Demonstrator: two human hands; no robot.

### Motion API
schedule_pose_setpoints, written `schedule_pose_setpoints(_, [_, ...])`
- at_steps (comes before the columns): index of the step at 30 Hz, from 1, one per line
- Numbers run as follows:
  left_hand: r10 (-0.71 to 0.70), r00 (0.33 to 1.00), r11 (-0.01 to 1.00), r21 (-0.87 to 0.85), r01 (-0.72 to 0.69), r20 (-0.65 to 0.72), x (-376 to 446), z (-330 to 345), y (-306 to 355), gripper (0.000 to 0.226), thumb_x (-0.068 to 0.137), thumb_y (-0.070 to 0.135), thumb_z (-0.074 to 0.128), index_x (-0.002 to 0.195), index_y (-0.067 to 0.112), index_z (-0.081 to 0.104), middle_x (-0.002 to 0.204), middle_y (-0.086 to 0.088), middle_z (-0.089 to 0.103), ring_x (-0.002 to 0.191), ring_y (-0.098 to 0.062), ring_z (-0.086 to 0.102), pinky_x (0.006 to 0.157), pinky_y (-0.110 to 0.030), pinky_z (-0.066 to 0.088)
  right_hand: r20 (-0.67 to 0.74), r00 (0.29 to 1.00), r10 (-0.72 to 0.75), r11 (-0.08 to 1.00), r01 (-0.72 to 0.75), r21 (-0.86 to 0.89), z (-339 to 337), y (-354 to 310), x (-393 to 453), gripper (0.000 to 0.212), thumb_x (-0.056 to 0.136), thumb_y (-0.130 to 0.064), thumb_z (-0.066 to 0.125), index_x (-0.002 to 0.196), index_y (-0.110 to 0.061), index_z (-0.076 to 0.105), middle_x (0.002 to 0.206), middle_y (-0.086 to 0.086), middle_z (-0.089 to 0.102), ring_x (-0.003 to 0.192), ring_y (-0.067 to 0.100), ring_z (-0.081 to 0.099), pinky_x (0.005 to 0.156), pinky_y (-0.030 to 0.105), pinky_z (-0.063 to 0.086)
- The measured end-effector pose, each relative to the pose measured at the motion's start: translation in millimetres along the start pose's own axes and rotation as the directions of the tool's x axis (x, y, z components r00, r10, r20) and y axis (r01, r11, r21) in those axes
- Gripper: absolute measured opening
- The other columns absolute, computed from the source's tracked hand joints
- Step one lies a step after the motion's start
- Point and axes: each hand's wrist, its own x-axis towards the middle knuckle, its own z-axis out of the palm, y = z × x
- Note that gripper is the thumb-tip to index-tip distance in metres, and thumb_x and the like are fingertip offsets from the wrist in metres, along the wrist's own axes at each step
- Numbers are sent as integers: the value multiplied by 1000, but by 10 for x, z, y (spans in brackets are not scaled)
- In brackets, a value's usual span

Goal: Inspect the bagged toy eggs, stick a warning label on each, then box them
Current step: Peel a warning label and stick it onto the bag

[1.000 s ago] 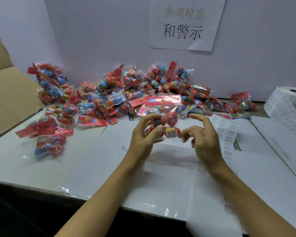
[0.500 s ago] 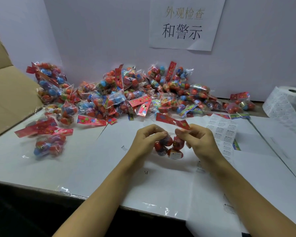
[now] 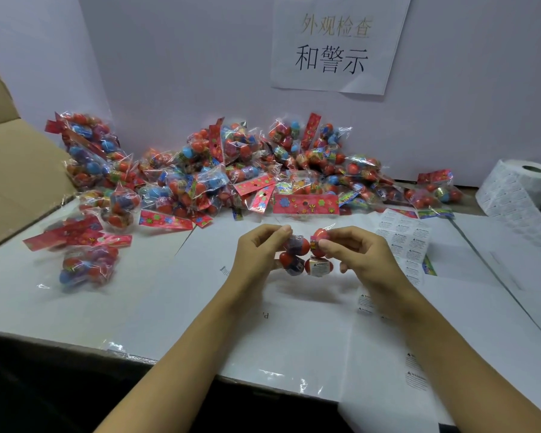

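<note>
While both hands hover just above the white surface, they hold one bag of toy eggs between them — the left hand pinches the bag's left side with curled fingers and thumb, and the right hand pinches its right side, thumb pressed against an upper red egg. A white warning label with small black print shows on the lower right egg of the held bag, and the bag's red header card stands up behind the fingers, toward the wall. Beyond the hands, a large pile of bagged eggs in red and blue lies along the foot of the white back wall, spreading from the far left to the far right of the surface. Two more bags lie apart from the pile on the left, near a brown cardboard box flap. Just right of the right hand, a sheet of warning labels lies flat, and at the far right edge stands a roll of labels — its loose end trailing down toward the front. On the wall above the pile hangs a paper sign with printed Chinese characters. Stray labels sit on the white sheets near the right forearm
</note>
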Motion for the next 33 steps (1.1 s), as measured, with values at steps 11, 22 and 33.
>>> schedule_pose_setpoints(11, [40,995,993,-114,-30,89,-20,-18,59,21,97,26,66,92,8,75,96,-17,77,91,-27,76,68,-31,60,-13,995,102,989,-100,107,-12,95,76,21,93,-15,68,114,-17,72,101,1,78,92,16,73,68,29,49])
schedule_pose_setpoints(22, [111,895,986,-164,-43,432,-78,-17,45,37,99,32,56,115,6,77,122,-14,74,123,-27,66,103,-32,53,49,959,279,868,-273,414,26,85,131,19,93,-7,57,105,-3,71,97,17,67,81,27,63,84,39,49])
schedule_pose_setpoints(33, [-22,989,998,57,14,145,23,-69,-94,9,98,13,67,102,12,75,93,-7,79,88,-25,77,71,-25,58,22,995,93,995,-94,42,-78,116,128,11,82,-27,81,92,-27,76,97,3,78,96,25,72,79,46,49])
